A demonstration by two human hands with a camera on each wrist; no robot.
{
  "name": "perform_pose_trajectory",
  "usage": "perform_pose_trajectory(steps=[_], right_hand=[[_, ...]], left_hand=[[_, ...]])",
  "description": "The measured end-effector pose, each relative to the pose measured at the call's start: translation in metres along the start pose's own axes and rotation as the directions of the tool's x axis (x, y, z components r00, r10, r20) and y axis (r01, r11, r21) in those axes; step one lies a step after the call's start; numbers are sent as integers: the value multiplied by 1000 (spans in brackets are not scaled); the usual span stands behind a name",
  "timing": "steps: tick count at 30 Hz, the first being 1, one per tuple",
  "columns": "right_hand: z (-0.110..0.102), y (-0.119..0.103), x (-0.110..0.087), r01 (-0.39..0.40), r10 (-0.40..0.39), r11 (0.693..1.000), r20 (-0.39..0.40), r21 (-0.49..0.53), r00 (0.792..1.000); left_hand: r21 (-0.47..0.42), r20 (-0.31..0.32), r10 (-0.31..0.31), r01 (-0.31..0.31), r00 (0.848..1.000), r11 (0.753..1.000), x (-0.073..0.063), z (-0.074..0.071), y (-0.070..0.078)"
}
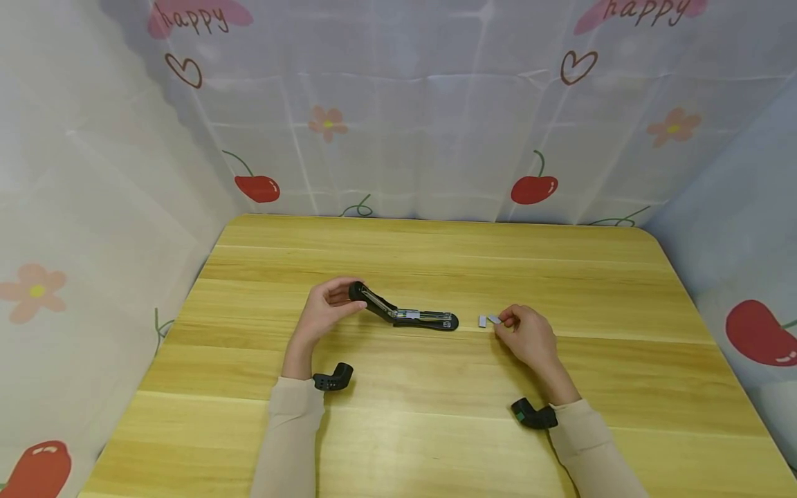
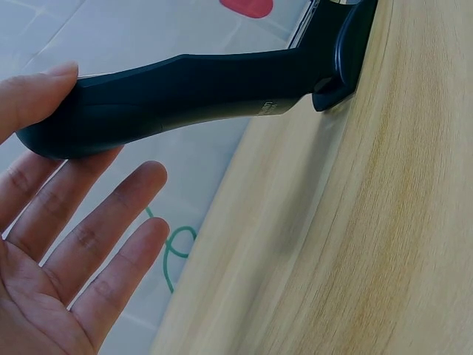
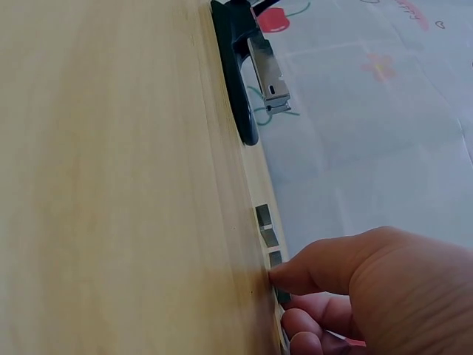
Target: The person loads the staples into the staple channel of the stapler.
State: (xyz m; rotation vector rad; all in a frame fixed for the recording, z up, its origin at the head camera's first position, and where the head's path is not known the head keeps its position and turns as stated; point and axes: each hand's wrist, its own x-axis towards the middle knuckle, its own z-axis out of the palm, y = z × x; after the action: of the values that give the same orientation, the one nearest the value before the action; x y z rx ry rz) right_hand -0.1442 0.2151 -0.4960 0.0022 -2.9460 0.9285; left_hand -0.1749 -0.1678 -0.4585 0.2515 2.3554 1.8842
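Note:
A black stapler [image 1: 428, 323] lies opened out on the table, its base flat and its top arm tilted up to the left. My left hand [image 1: 324, 309] pinches the end of that top arm between thumb and fingers; in the left wrist view the outer fingers [image 2: 122, 255] are spread free below it. To the right of the base a short grey strip of staples [image 1: 482, 321] lies on the wood. Beside it my right hand [image 1: 529, 337] pinches a second strip of staples [image 1: 494, 319] at the table surface. In the right wrist view the thumb partly hides this strip [image 3: 276, 259].
The wooden table [image 1: 398, 429] has a rounded far edge against a printed curtain [image 1: 423, 138]. Curtains also hang at the left and right sides. A black wrist camera is worn on each wrist, the left camera [image 1: 333, 377] and the right camera [image 1: 533, 415].

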Motion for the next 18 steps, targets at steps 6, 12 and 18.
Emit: perform_pose_trajectory(steps=[6, 12, 18], right_hand=[[1, 1, 1, 12, -11, 1000, -59, 23, 998], [1, 1, 1, 30, -17, 993, -113, 117, 993], [2, 1, 3, 39, -17, 987, -139, 155, 990]], left_hand=[[-5, -2, -3, 3, 1000, 1000, 0, 0, 0], [-4, 3, 3, -3, 1000, 1000, 0, -1, -2], [0, -1, -1, 1, 1000, 1000, 0, 0, -1]])
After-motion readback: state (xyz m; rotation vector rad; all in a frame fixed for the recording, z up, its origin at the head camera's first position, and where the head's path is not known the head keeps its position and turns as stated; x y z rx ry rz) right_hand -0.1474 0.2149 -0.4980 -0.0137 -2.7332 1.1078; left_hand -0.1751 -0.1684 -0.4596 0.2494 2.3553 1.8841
